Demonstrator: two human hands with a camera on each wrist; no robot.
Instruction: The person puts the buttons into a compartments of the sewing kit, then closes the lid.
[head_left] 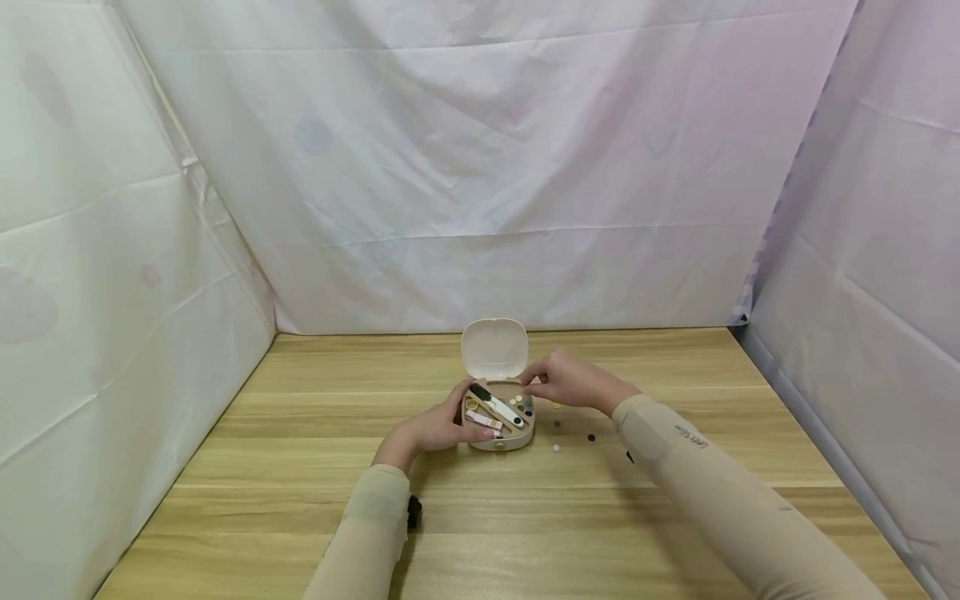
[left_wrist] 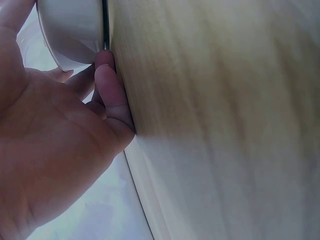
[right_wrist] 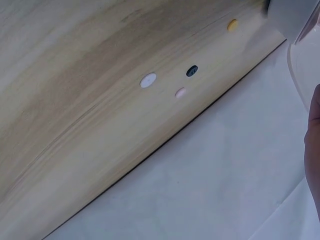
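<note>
A small white sewing box (head_left: 501, 445) stands on the table with its lid (head_left: 495, 348) raised at the back. My left hand (head_left: 435, 425) grips its left side, thumb over the front rim; the left wrist view shows this hand (left_wrist: 55, 135) against the box wall (left_wrist: 75, 30). Inside lie a slim black-and-white tool (head_left: 501, 409) set diagonally, a gold ring-shaped piece (head_left: 472, 403) and a white-and-pink strip (head_left: 483, 421). Several small buttons (head_left: 520, 400) fill the right compartment. My right hand (head_left: 570, 382) is over that compartment's back edge, thumb and forefinger together; I cannot tell whether they pinch something.
Loose buttons lie right of the box: a pink one (head_left: 556, 448), a black one (head_left: 591, 437), a grey one (head_left: 557, 424) and a yellow one (head_left: 557, 406). A white button (right_wrist: 148, 80) shows in the right wrist view. White cloth (head_left: 480, 167) hangs around the wooden table (head_left: 300, 500).
</note>
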